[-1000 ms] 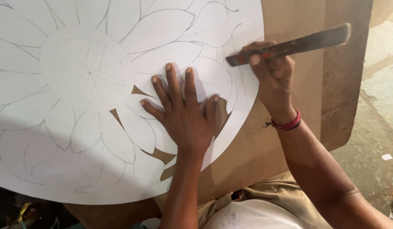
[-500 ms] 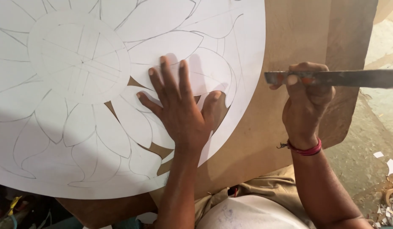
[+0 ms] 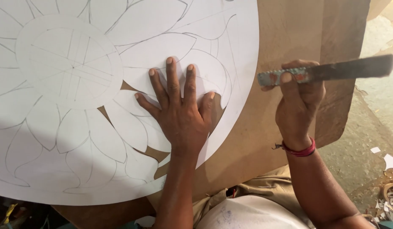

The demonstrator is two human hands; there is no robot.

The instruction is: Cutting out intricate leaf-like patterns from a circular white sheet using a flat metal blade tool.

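Observation:
A large round white sheet [image 3: 69, 140] with a pencilled flower pattern lies on a brown board [image 3: 285, 34]. Some gaps between petals are cut out and show the brown beneath. My left hand [image 3: 179, 110] presses flat on the sheet, fingers spread, beside the cut-out gaps. My right hand [image 3: 298, 101] is raised over the bare board to the right of the sheet and grips a flat metal blade [image 3: 332, 72], which points out to the right. A red thread band circles that wrist.
The board's right edge ends above a grey floor [image 3: 366, 152]. White scraps and curled wood shavings [image 3: 389, 191] lie on the floor at the lower right. My lap is under the board's near edge.
My right hand has moved right and away from the sheet with the blade, now held level. The left hand stays pressed on the sheet.

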